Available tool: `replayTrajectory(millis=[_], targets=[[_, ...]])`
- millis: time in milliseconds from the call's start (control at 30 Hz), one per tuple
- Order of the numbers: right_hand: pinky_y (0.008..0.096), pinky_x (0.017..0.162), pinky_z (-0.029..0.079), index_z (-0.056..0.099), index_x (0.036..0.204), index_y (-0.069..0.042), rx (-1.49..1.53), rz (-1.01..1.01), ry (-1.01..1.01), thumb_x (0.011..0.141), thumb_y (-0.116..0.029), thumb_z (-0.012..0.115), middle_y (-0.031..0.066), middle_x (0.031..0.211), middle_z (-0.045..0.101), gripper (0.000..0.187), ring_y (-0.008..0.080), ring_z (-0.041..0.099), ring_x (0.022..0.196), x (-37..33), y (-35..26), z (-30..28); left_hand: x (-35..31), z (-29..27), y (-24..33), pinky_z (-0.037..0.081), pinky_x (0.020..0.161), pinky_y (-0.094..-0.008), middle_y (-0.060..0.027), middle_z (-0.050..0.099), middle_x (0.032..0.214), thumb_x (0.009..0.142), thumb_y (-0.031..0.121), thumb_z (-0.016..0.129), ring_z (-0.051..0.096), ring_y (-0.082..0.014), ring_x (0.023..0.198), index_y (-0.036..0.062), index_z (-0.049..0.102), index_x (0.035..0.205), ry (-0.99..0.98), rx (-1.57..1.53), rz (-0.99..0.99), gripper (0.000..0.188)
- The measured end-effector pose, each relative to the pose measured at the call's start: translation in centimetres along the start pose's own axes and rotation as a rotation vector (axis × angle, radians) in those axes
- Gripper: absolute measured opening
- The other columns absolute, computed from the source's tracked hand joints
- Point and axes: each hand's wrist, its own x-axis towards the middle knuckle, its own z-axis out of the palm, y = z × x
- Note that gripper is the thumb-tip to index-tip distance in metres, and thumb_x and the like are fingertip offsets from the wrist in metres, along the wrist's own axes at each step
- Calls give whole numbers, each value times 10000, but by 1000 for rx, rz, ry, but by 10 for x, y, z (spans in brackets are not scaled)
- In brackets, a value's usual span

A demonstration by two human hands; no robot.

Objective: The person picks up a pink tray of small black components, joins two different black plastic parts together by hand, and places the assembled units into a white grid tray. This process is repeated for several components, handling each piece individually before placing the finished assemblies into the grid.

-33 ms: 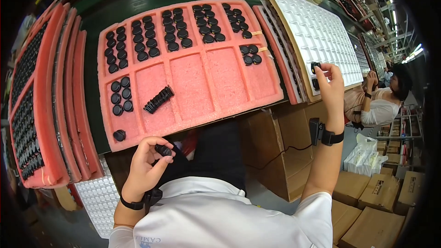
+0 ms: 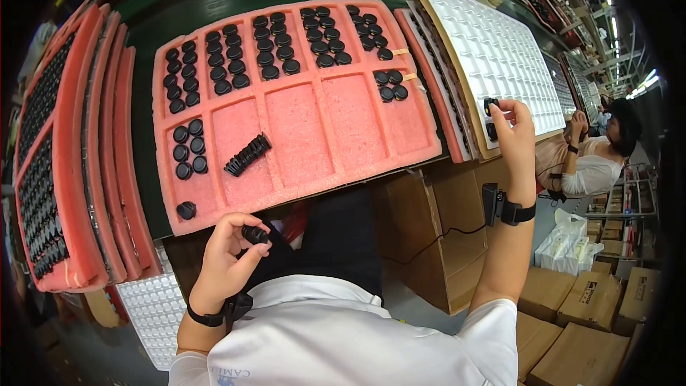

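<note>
Pink foam tray [image 2: 314, 129] holds black caps [image 2: 275, 46]; left hand [image 2: 225, 264] pinches one cap [image 2: 254, 234], right hand [image 2: 513, 125] pinches another [image 2: 491, 106] at white tray [image 2: 493, 50]

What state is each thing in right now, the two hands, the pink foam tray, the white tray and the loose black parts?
left hand: pinching a small black round part
right hand: pressing a black part against the white blister tray
pink foam tray: lying flat, upper compartments filled, several lower ones bare
stack of black parts: lying on its side in a tray compartment
</note>
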Motion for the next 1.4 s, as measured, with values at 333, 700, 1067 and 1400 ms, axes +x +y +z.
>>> replayTrajectory(millis=[333,700,1067,1400], targets=[[257,704,437,591,932,9,-14,62,-84,830,-147,638,50,844,582,192,126,522,760,5,3,10,-2,-10,-5,516,702,-246,-95,518,1017,792,-74,576,545,-124,875,-18,484,1046,41,78,64,276],[309,785,428,562,933,3,479,-435,-352,752,39,602,118,898,547,189,242,541,866,-95,-160,72,11,0,-2,502,804,-284,-98,462,1081,824,-115,507,549,-150,929,-41,472,1104,31,-64,204,291],[269,742,442,553,970,-5,997,-146,-862,770,-36,664,74,883,542,231,154,535,817,-141,-247,135,-5,-20,-15,493,792,-264,-91,508,1039,840,-92,524,553,-138,923,-20,451,1088,125,-91,273,269],[306,687,451,563,921,-12,973,-195,-888,768,-28,650,76,834,526,176,201,541,767,-129,-286,172,-40,-70,-10,508,764,-285,-90,506,1044,865,-58,484,560,-152,915,-18,463,1154,260,-190,167,293]])
